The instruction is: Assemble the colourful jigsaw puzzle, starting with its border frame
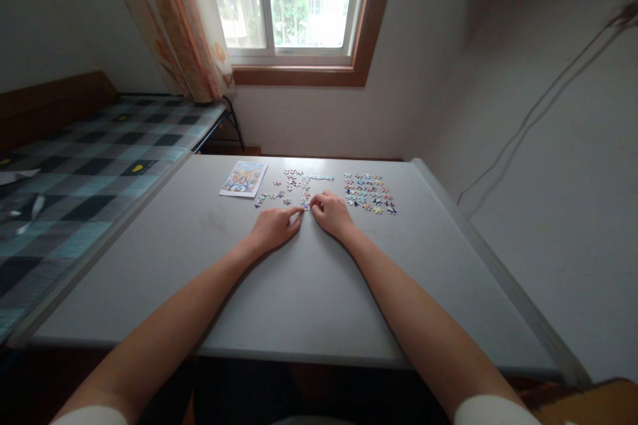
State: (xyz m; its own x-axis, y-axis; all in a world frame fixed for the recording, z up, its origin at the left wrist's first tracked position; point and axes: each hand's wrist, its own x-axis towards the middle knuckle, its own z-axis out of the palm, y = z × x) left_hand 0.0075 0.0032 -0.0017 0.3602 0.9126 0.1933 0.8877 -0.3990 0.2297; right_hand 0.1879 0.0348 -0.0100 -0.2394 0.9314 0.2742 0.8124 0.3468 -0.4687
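Both bare hands meet near the middle of the frame, over a smooth, pale grey surface with a dull sheen. The left hand lies low, its index finger reaching to the bottom end of a narrow column of joined puzzle pieces, its thumb set a little below that finger. The right hand sits just beside the column's other side, fingers curled inward in a narrow bend; whether either hand pinches a piece I cannot tell, the tips being too small and partly hidden.

At its top the column meets a thin bluish strip running rightward — together they make a corner shape. Small knobbed, flat loose pieces lie around it: a tight patch above left, a looser scatter below left, and a broad, roughly rectangular spread in cream, blue and orange right of centre. Left of the pieces rests a flat printed card, white-bordered and brightly coloured.

In the left of the frame, a bed wears a checked cloth in black, grey and teal. Top centre, a soft orange-patterned curtain hangs in folds beside a brown-framed window — bright glass behind thin bars.
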